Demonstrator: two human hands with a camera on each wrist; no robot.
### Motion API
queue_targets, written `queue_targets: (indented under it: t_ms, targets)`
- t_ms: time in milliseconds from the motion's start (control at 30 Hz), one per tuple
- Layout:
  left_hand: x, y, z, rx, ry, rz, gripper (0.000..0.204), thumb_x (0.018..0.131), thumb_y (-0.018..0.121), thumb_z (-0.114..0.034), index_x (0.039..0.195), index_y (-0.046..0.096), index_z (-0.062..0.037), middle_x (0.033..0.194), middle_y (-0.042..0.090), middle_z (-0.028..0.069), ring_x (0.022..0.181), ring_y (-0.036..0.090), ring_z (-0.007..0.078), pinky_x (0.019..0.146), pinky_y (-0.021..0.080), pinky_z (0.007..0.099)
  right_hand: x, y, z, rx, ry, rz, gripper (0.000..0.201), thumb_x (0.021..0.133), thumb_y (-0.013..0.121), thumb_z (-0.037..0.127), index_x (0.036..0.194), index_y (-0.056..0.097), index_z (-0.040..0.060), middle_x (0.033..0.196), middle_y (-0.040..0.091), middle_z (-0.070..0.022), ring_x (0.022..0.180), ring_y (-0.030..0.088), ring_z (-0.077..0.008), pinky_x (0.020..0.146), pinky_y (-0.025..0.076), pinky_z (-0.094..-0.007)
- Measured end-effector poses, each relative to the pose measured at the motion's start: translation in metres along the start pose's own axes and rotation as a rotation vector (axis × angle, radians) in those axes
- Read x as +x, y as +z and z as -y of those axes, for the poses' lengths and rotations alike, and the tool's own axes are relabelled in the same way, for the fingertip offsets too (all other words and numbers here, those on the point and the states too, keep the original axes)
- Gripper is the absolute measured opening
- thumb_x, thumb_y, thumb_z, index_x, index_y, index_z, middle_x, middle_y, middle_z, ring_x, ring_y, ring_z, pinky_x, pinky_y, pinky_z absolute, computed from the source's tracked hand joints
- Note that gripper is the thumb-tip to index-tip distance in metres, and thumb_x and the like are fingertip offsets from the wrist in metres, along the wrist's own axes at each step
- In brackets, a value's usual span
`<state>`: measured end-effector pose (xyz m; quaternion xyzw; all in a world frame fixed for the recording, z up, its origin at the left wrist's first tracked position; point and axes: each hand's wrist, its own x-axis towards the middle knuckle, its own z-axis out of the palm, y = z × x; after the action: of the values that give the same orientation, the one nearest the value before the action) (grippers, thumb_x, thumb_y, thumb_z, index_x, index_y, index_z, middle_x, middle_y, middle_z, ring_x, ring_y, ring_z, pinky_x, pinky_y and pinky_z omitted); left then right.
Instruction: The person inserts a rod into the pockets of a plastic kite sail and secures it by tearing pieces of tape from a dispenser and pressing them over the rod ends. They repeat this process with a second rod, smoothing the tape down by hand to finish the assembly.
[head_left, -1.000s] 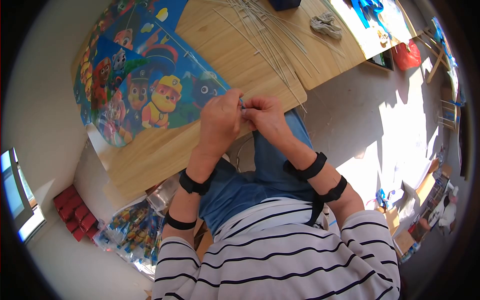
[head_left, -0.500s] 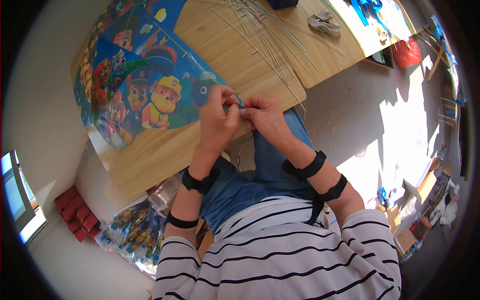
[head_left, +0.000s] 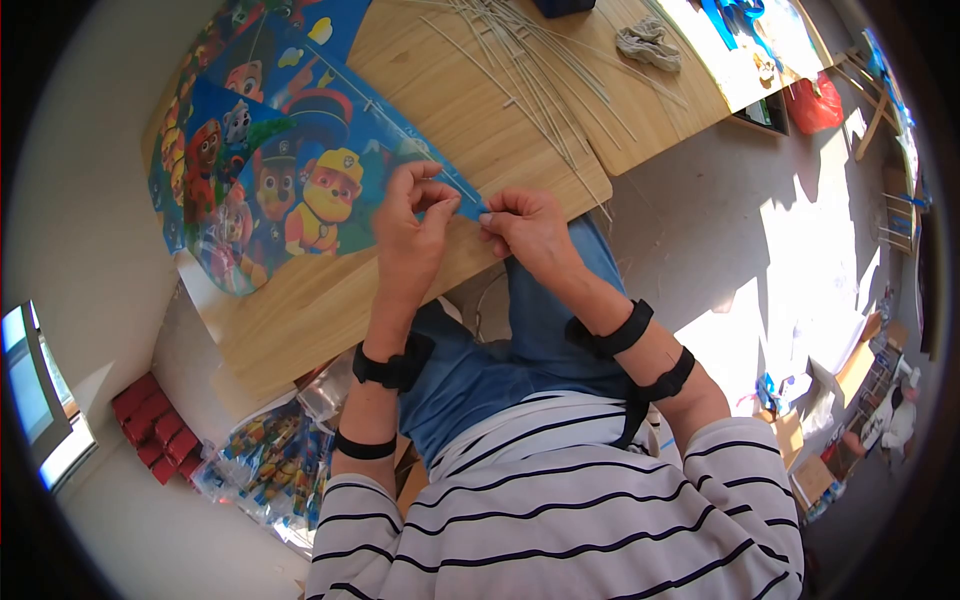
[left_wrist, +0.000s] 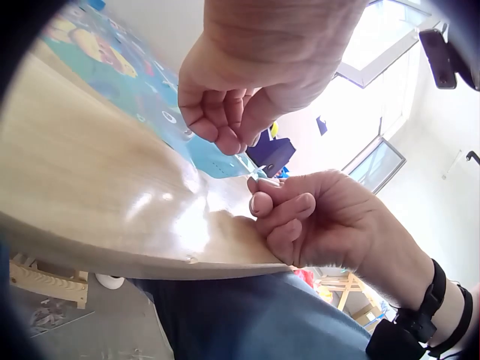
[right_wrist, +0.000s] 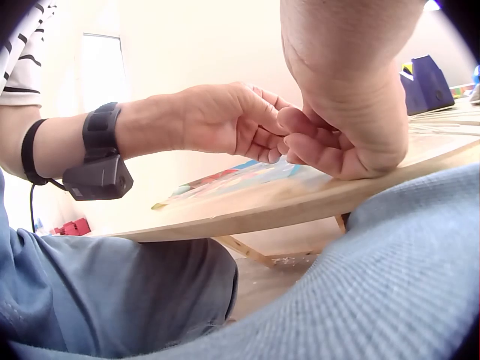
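Note:
A blue kite [head_left: 372, 150] printed with cartoon dogs lies over the left part of the wooden table, a thin pale rod [head_left: 440, 178] along its right edge. At its near corner, my right hand [head_left: 530, 232] pinches the kite's tip between thumb and index finger. In the left wrist view, the other fingers of that right hand [left_wrist: 326, 221] are curled in. My left hand [head_left: 408, 225] hovers over the kite's lower right edge, just left of the right hand. Its fingers are loosely bent, thumb apart from index finger, with nothing visible between them.
Several thin rods [head_left: 545, 95] lie loose across the wooden table [head_left: 290, 330]. Beyond them are a crumpled pale cloth bundle [head_left: 648, 45] and a dark blue box [head_left: 566, 6]. The table's front edge runs close above my legs [head_left: 480, 375]. Packaged goods [head_left: 275, 460] lie on the floor at left.
My left hand has let go of the kite's corner and moved left, its fingers loosening. The right hand stays at the corner, still pinching it.

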<state>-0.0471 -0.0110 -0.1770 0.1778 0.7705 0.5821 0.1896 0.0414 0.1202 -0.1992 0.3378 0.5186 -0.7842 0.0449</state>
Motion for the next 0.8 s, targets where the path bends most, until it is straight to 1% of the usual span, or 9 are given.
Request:
queue_targets:
  t_ms: [33,133,333,467,567,667,800]
  targets:
    - [0.000,-0.001,-0.003,0.006,0.007,0.000,0.029,0.084,0.063,0.005,0.111,0.055,0.0007,0.085,0.068,0.0087,0.077,0.066,0.0131,0.071,0.052,0.0270,0.000,0.000,0.000,-0.006,-0.003,0.001,0.005,0.086,0.063,0.000,0.083,0.064,-0.0034,0.068,0.062,-0.0067,0.055,0.058,-0.0101,0.048,0.048,-0.0253]
    - [-0.006,0.005,-0.013,0.177,0.016,0.093,0.032,0.083,0.065,0.006,0.112,0.055,-0.0001,0.088,0.067,0.0073,0.080,0.065,0.0116,0.074,0.052,0.0259,-0.001,0.000,0.000,-0.002,-0.023,-0.001,0.005,0.087,0.063,0.000,0.082,0.064,-0.0033,0.068,0.062,-0.0065,0.054,0.057,-0.0099,0.048,0.048,-0.0253]
    - [-0.002,0.011,-0.002,0.197,0.053,0.066,0.024,0.083,0.062,0.007,0.105,0.056,0.0001,0.086,0.066,0.0078,0.079,0.065,0.0133,0.073,0.052,0.0271,-0.001,0.001,0.000,-0.005,-0.034,-0.002,0.006,0.087,0.062,-0.001,0.082,0.063,-0.0033,0.067,0.061,-0.0061,0.053,0.056,-0.0098,0.047,0.047,-0.0256]
    - [0.001,0.012,-0.003,0.171,0.058,0.078,0.019,0.084,0.059,0.008,0.100,0.054,0.0001,0.086,0.063,0.0078,0.080,0.064,0.0138,0.074,0.051,0.0267,0.000,0.001,0.000,-0.008,-0.035,-0.004,0.006,0.086,0.062,-0.001,0.082,0.064,-0.0036,0.067,0.061,-0.0063,0.053,0.056,-0.0101,0.047,0.047,-0.0258]
    - [0.004,0.012,-0.001,0.138,0.049,0.088,0.016,0.084,0.058,0.008,0.096,0.053,-0.0001,0.085,0.060,0.0064,0.080,0.062,0.0127,0.074,0.051,0.0261,0.002,-0.002,-0.003,-0.058,-0.012,0.007,0.006,0.088,0.064,0.004,0.089,0.067,-0.0005,0.070,0.065,-0.0045,0.053,0.057,-0.0080,0.049,0.048,-0.0227]
    - [0.007,0.011,0.005,0.106,0.040,0.099,0.015,0.084,0.057,0.009,0.094,0.051,-0.0006,0.085,0.058,0.0044,0.078,0.059,0.0107,0.073,0.050,0.0250,0.001,0.000,0.001,-0.011,0.016,-0.034,0.004,0.085,0.063,0.000,0.084,0.064,-0.0038,0.067,0.062,-0.0080,0.052,0.057,-0.0112,0.045,0.047,-0.0267]
    - [0.013,0.008,0.013,0.042,0.017,0.132,0.017,0.084,0.057,0.009,0.095,0.050,-0.0013,0.084,0.056,0.0029,0.078,0.057,0.0086,0.071,0.048,0.0235,0.001,-0.001,0.004,-0.025,0.051,-0.061,0.006,0.084,0.063,0.001,0.085,0.064,-0.0047,0.066,0.063,-0.0093,0.051,0.058,-0.0127,0.044,0.047,-0.0274]
